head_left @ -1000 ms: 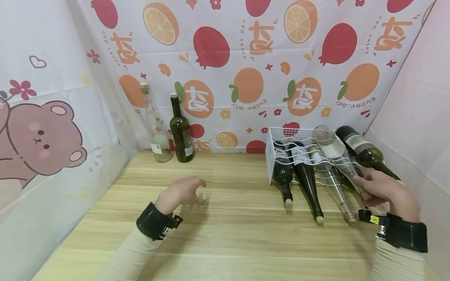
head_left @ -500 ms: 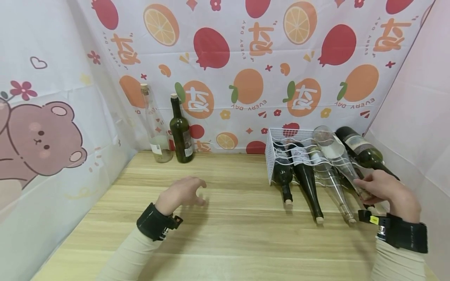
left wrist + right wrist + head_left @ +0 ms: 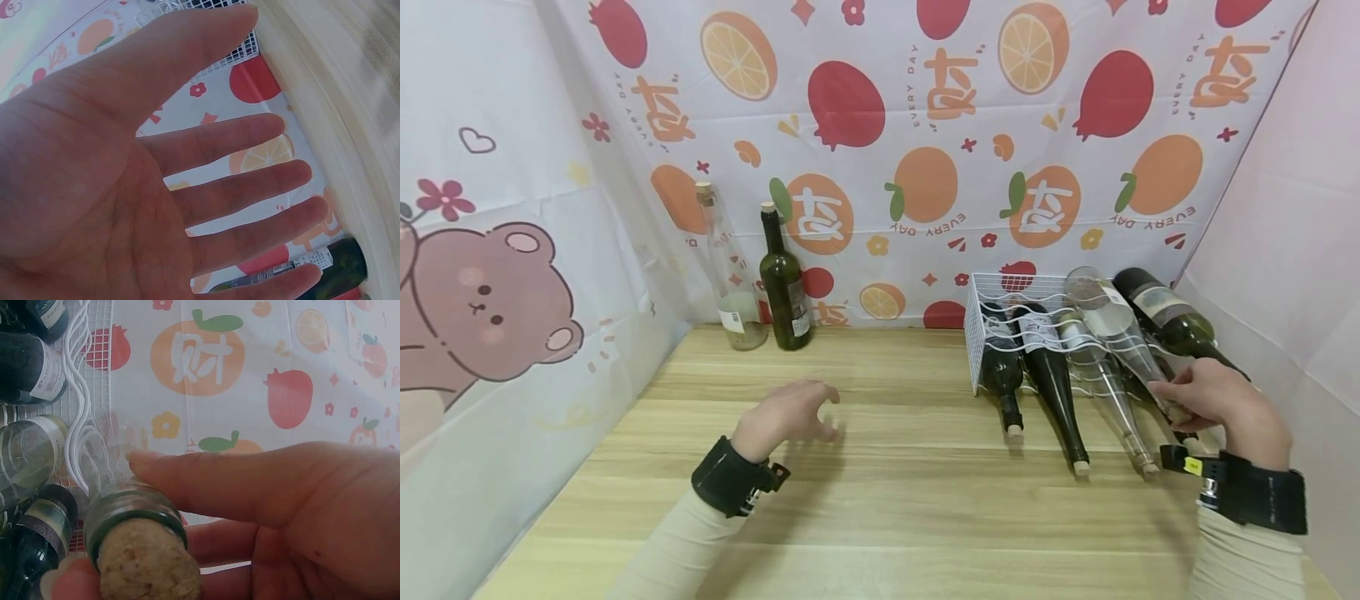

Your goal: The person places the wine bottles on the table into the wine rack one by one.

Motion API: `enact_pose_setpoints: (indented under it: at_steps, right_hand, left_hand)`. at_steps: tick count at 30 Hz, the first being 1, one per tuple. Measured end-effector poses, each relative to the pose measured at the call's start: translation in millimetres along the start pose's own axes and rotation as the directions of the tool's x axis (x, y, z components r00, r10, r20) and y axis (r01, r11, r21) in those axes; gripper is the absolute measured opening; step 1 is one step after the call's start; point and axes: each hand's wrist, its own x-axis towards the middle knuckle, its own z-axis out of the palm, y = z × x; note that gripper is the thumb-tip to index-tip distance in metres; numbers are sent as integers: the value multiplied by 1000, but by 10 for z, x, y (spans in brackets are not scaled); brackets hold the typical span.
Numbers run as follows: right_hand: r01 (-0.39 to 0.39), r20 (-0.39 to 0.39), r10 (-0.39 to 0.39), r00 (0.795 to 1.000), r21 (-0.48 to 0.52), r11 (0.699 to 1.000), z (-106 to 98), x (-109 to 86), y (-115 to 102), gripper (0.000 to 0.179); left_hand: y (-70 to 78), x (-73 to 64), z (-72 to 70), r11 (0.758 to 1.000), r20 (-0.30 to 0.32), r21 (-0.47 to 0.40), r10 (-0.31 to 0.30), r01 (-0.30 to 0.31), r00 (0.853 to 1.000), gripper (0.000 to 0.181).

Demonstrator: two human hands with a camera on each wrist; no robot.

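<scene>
My right hand pinches the neck of a clear glass bottle between thumb and fingers. This bottle lies tilted on the top of a white wire wine rack, base toward the backdrop and neck toward me. In the right wrist view its cork points at the camera, and the thumb lies along the neck. Below, the rack carries two dark bottles and another clear bottle. A green bottle lies to the right of the held one. My left hand hovers over the table, fingers relaxed and holding nothing.
A corked clear bottle and a corked green bottle stand upright at the back left of the wooden table. Fruit-printed cloth hangs behind, with cloth walls at both sides. Bottle necks stick out from the rack's front.
My right hand and the held bottle's neck have risen slightly, and a dark neck beneath the hand now shows. The left hand has stayed in place.
</scene>
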Motion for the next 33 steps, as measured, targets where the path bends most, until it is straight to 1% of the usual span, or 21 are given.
enact_pose_setpoints:
  at_steps: [4,8,12,14,20,23,27,33]
  right_hand:
    - [-16,-16,16,1000,4,1000,-2,-3,-15,49]
    - [-29,-23,28,999,-3,1000,12,0,-26,44]
    - [-34,-5,34,999,-21,999,24,-3,-32,43]
    - [-21,13,21,1000,-28,999,33,-4,-37,43]
    - [61,69,-60,996,-12,998,56,7,-46,37]
    - [73,75,-72,995,-15,997,64,21,-48,35]
    - [70,64,-66,996,-51,996,64,34,-57,36]
    - [42,10,-41,999,-103,994,60,29,-84,41]
  left_hand:
    - [-3,6,7,1000,-7,6,8,-8,1000,55]
    - [1,4,7,1000,-6,8,12,-12,1000,54]
    - [9,1,8,1000,-6,1,9,-9,1000,54]
    - [14,2,11,1000,-7,1,10,-10,1000,54]
    - [15,8,14,1000,-5,-1,8,-8,1000,55]
    - [13,8,11,1000,-5,1,5,-5,1000,55]
    - [12,7,5,1000,-7,3,8,-8,1000,55]
    - [14,-13,-1,1000,-13,2,7,-7,1000,55]
